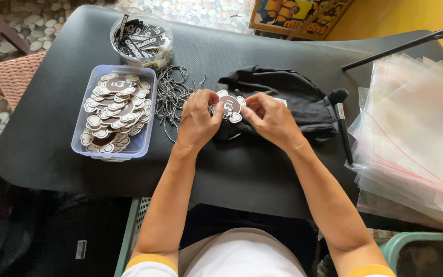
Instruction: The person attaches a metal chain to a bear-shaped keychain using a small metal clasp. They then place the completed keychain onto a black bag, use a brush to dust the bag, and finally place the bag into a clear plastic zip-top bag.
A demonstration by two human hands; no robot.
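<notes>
My left hand (197, 120) and my right hand (270, 119) both pinch a brown and white paw-shaped card tag (229, 106) between their fingertips. The tag is held just over a folded black garment (288, 100) lying on the black mat (52, 128). A loose bundle of thin black strings (173, 95) lies right beside my left hand.
A clear rectangular tub (85, 146) full of the same paw tags stands at the left. Behind it is a round clear tub (142, 38) of black labels. A black brush (342, 123) and a stack of clear zip bags (411, 133) lie at the right.
</notes>
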